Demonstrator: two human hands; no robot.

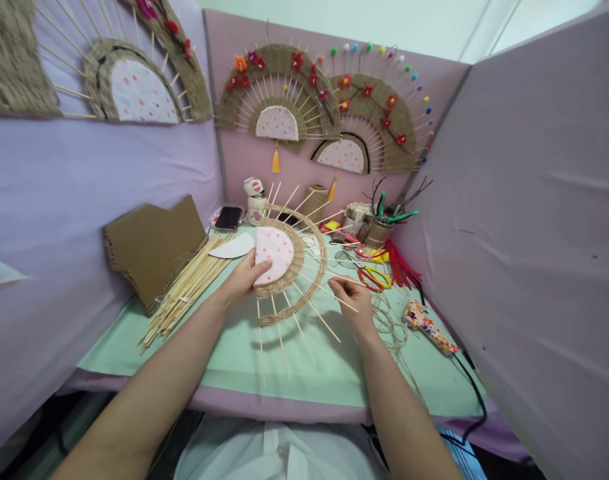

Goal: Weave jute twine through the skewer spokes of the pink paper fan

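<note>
My left hand [245,275] grips the flat edge of a half-round fan frame [298,257], its thumb on the white, pink-dotted centre [277,257]. Thin wooden sticks spread out from the centre, with twine woven round them in an inner band and a narrower outer ring. Close to the fan's right side, my right hand [351,300] has its fingers pinched near the stick ends; the thin twine between them is too small to make out surely. Loose twine [391,327] lies in loops on the green table beside this hand.
A stick bundle [194,287], brown cardboard [157,243] and a phone [229,217] are at the left. Scissors [377,277], red strands [401,267] and a patterned glue gun [429,327] with a black cord lie right. A twine spool [315,200] stands behind; finished fans [297,63] hang on the walls.
</note>
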